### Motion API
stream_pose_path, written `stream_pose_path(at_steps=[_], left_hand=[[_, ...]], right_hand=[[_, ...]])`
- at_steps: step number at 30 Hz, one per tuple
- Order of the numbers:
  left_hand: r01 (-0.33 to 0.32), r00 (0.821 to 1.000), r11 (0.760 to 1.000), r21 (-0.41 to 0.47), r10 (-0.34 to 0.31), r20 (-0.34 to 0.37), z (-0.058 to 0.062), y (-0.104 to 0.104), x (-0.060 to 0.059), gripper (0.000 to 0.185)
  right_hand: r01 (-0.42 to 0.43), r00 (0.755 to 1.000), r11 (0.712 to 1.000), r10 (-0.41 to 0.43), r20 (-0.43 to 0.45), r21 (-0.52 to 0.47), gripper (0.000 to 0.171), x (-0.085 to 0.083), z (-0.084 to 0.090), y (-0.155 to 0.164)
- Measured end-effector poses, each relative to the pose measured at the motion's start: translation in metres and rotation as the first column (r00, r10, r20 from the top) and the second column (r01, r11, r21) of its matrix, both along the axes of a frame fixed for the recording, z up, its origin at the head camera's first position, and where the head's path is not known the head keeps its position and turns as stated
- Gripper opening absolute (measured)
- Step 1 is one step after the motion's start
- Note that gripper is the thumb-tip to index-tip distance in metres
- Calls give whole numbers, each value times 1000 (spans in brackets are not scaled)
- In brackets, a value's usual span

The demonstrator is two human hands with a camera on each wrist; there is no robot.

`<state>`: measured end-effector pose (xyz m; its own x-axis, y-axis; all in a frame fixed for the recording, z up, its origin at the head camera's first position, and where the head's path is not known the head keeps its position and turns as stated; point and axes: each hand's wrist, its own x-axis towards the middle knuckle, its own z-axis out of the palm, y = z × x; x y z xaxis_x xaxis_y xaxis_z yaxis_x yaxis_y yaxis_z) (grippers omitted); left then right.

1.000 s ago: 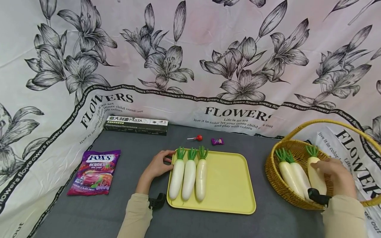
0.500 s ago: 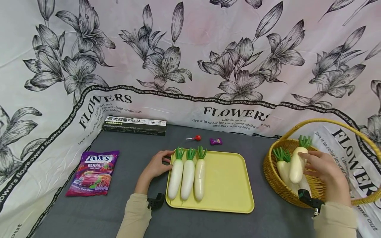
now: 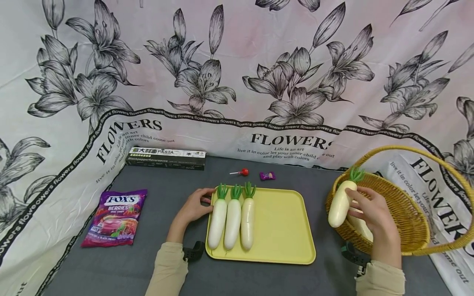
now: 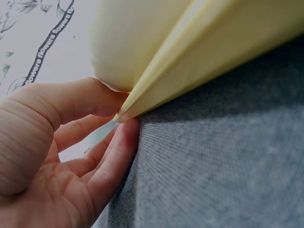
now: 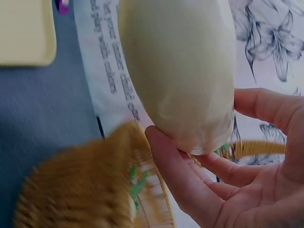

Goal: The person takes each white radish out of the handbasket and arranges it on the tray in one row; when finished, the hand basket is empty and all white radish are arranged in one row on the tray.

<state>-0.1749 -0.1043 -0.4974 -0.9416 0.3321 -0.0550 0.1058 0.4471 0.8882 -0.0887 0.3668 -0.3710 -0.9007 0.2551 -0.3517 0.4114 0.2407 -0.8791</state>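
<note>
The radish (image 3: 340,202) in transit is held in the air above the left rim of the basket (image 3: 403,242), green top pointing up and away, blunt end tilted down toward the tray (image 3: 281,230). The right hand (image 3: 374,213) grips it from the side: in the right wrist view the thumb and curled fingers (image 5: 180,175) close round the lower end of the radish (image 5: 178,71), a hold that leaves most of the body free and keeps it clear of the wicker rim (the basket handle arches over the hand). More white radish shows inside the basket just below the hand; how many lie there cannot be told.

Three radishes (image 3: 232,222) lie side by side on the left part of the tray, touching, tops all pointing away from the person. This packing leaves the right part of the tray bare.

The left hand (image 3: 194,207) rests on the tabletop (image 3: 159,263) at the tray's far left corner. In the left wrist view its fingers (image 4: 111,156) curl against the tray rim (image 4: 190,57) and the thumb presses the edge from above, a light pinch that would steady the tray.

Further out on the tabletop: a lollipop (image 3: 242,172) and a wrapped sweet (image 3: 267,176) behind the tray, a pasta box (image 3: 165,158) at the back left, a candy bag (image 3: 115,217) at the left. A flower-print cloth (image 3: 237,74) forms the backdrop.
</note>
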Motion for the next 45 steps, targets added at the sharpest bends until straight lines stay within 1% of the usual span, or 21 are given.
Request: stream_pose_path(at_steps=[2, 4, 6, 8, 10, 15, 20, 25, 32, 37, 45], left_hand=[[2, 1000, 1000, 2, -2, -4, 0, -1, -1, 54], [4, 1000, 1000, 5, -4, -10, 1, -1, -1, 54], [3, 1000, 1000, 1, -3, -9, 1, -1, -1, 54], [1, 1000, 1000, -3, -1, -11, 2, 0, -1, 54], [-3, 1000, 1000, -5, 3, -10, 2, 0, 0, 54], [-11, 1000, 1000, -7, 11, -7, -1, 1, 0, 54], [-9, 1000, 1000, -9, 9, 0, -2, 1, 0, 54], [-9, 1000, 1000, -7, 9, 1, -4, 1, -1, 54], [-12, 1000, 1000, -4, 12, 3, -4, 1, -1, 54], [-13, 1000, 1000, 1, 13, -4, -2, 1, 1, 54], [-10, 1000, 1000, 0, 10, -3, -3, 0, 0, 54]], right_hand=[[18, 1000, 1000, -18, -13, -2, 91, -1, -3, -12], [25, 999, 999, -26, -35, -22, 90, -2, -7, -22], [27, 999, 999, -28, -45, -20, 90, -1, -12, -33], [17, 999, 1000, -18, -51, -26, 89, -1, -17, -42], [7, 999, 1000, -7, -49, -3, 87, -1, -22, -52], [-28, 998, 999, 30, -59, 28, 77, -5, -35, -76], [-48, 996, 999, 48, -74, 4, 69, -10, -51, -97], [-78, 993, 997, 76, -88, -15, 66, -13, -63, -115], [-100, 993, 994, 98, -69, -33, 61, -19, -75, -137], [-114, 992, 993, 112, -62, -24, 57, -22, -83, -151], [-140, 988, 990, 138, -66, -16, 53, -24, -89, -167]])
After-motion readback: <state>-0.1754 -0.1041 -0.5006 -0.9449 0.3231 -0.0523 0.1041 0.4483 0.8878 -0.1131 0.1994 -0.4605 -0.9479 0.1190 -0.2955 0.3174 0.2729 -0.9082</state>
